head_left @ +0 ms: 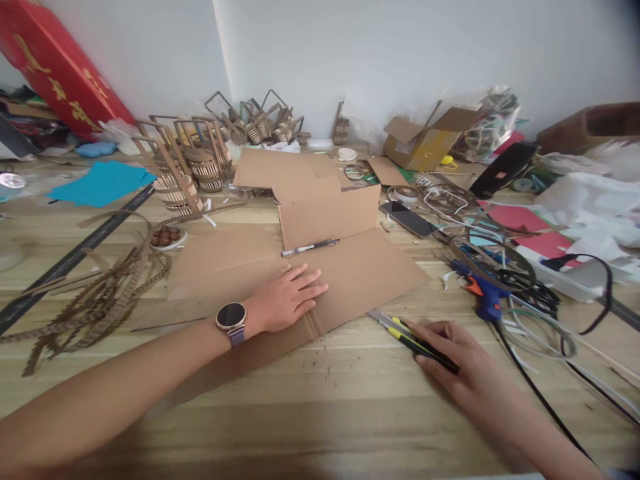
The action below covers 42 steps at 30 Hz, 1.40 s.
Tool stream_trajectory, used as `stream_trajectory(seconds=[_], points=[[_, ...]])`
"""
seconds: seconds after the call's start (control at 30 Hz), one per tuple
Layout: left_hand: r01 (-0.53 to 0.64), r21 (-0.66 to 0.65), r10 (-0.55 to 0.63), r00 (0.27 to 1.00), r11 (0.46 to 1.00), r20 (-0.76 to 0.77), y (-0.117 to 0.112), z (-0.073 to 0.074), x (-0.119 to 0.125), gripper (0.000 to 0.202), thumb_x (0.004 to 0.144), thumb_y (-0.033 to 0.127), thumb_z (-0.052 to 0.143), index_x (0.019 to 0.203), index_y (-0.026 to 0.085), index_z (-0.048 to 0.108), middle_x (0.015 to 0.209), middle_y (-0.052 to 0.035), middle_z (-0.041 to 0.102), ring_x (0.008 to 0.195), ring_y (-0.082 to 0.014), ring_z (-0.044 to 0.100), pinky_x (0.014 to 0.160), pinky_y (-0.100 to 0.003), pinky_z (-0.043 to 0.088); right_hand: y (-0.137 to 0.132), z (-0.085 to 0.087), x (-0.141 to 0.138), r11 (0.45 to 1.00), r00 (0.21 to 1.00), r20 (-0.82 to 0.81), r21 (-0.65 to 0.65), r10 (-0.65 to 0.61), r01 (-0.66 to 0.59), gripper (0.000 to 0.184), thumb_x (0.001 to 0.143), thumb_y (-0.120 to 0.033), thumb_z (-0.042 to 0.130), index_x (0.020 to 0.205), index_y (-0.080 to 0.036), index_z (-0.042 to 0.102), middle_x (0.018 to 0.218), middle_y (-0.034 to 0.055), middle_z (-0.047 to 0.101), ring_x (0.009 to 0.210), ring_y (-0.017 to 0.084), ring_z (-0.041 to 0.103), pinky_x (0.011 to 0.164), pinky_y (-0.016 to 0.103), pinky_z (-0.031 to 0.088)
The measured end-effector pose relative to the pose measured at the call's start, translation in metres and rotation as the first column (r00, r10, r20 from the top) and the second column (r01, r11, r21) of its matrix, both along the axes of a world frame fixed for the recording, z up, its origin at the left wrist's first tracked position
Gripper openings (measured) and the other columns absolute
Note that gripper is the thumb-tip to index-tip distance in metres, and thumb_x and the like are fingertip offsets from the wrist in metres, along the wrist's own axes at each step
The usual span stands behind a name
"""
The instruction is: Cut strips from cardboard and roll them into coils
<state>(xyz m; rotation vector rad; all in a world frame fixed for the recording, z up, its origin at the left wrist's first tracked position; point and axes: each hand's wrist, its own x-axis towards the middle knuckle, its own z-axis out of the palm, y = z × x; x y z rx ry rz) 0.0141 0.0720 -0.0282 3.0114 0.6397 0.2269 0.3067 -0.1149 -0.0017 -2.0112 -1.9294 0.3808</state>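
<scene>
My left hand lies flat with its fingers spread on a large unfolded piece of cardboard. A smartwatch is on that wrist. In my right hand is a yellow and black utility knife, its blade pointing left toward the cardboard's front edge. Whether the blade touches the cardboard I cannot tell. A pen rests on the cardboard beyond my left hand, beside a raised flap.
On the left are woven strips, a bowl of brown beads, blue sheets and small bamboo buckets. A phone, a blue glue gun and tangled cables lie right. An open box stands behind.
</scene>
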Motion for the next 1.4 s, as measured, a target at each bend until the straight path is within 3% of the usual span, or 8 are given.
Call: stream_trajectory(seconds=[0.3, 0.53, 1.0, 1.4], points=[[-0.015, -0.041, 0.014, 0.999, 0.999, -0.037, -0.002, 0.005, 0.001, 0.046, 0.104, 0.041, 0.025, 0.143, 0.026, 0.043, 0.153, -0.0044, 0.038, 0.14, -0.0325, 0.031, 0.112, -0.054, 0.028, 0.002, -0.008, -0.016, 0.999, 1.0, -0.023, 0.03, -0.01, 0.011, 0.045, 0.087, -0.035, 0.048, 0.127, -0.02, 0.063, 0.106, 0.0119, 0.063, 0.103, 0.029, 0.059, 0.092, 0.045, 0.05], [-0.059, -0.033, 0.058, 0.998, 0.998, -0.025, -0.001, 0.004, 0.015, 0.046, 0.103, 0.041, 0.026, 0.143, 0.024, 0.044, 0.152, -0.0054, 0.039, 0.14, -0.0323, 0.032, 0.112, -0.051, 0.03, 0.011, -0.015, -0.005, 0.996, 0.998, -0.009, 0.068, -0.061, 0.061, 0.045, 0.087, -0.036, 0.049, 0.127, -0.021, 0.063, 0.105, 0.0116, 0.064, 0.101, 0.029, 0.06, 0.091, 0.045, 0.05], [-0.074, -0.015, 0.074, 0.997, 0.997, 0.006, -0.003, 0.002, 0.019, 0.046, 0.103, 0.04, 0.028, 0.142, 0.024, 0.046, 0.151, -0.0059, 0.04, 0.141, -0.032, 0.032, 0.112, -0.049, 0.031, 0.012, -0.007, -0.009, 0.996, 0.997, 0.079, 0.088, -0.018, 0.011, 0.047, 0.087, -0.036, 0.046, 0.125, -0.015, 0.065, 0.102, 0.0147, 0.064, 0.097, 0.03, 0.061, 0.087, 0.047, 0.052], [-0.084, -0.002, 0.084, 0.996, 0.996, 0.013, -0.003, 0.001, 0.019, 0.045, 0.103, 0.04, 0.028, 0.141, 0.026, 0.046, 0.151, -0.0053, 0.041, 0.141, -0.03, 0.032, 0.112, -0.049, 0.031, 0.007, -0.007, -0.018, 0.998, 0.999, 0.045, 0.066, -0.003, 0.0, 0.044, 0.087, -0.033, 0.047, 0.126, -0.021, 0.064, 0.103, 0.0117, 0.064, 0.099, 0.029, 0.061, 0.089, 0.046, 0.051]])
